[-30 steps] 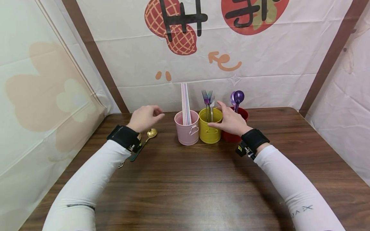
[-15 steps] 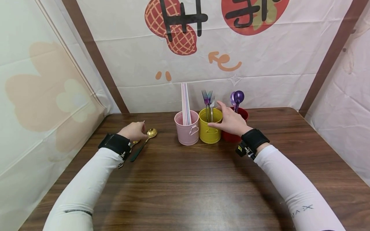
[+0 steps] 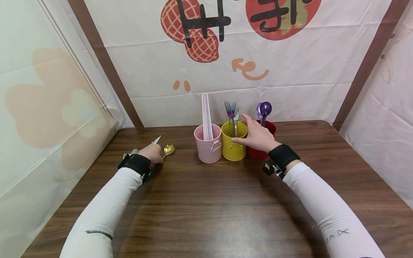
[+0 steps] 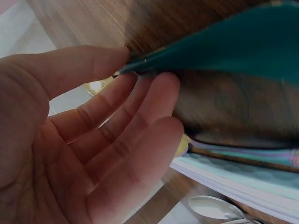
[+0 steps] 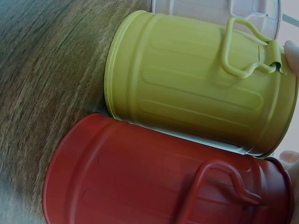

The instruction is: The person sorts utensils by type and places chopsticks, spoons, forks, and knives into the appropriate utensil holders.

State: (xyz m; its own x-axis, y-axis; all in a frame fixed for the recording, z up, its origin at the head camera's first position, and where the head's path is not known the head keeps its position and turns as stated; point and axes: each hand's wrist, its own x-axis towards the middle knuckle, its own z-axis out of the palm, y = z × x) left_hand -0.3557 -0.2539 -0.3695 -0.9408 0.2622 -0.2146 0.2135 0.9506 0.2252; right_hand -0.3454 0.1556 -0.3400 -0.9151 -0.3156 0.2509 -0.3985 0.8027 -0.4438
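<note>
My left hand [image 3: 153, 153] pinches the dark green handle [image 4: 224, 44] of a gold-bowled spoon [image 3: 169, 149] between thumb and fingers, low over the table at the left. In the left wrist view, the other fingers curve loosely below the handle. My right hand [image 3: 258, 136] is spread over the rim of a yellow bucket [image 3: 233, 148], its thumb at the front and index finger toward the back. Several forks [image 3: 231, 113] stand in that bucket. Touching it on the right is a red bucket [image 5: 131, 177], partly hidden by the hand, with purple spoons [image 3: 265, 108] inside.
A pink bucket [image 3: 208, 152] left of the yellow one holds tall pastel sticks [image 3: 207, 116]. Beyond my left hand lie more pale sticks [image 3: 156, 140] and a silver spoon [image 4: 212, 206]. A white printed cloth wall [image 3: 155, 107] rises behind the wooden table [image 3: 206, 215].
My left hand has come down and toward me from above the table onto the green spoon handle, uncovering pale sticks behind it. The right hand keeps its place at the yellow bucket.
</note>
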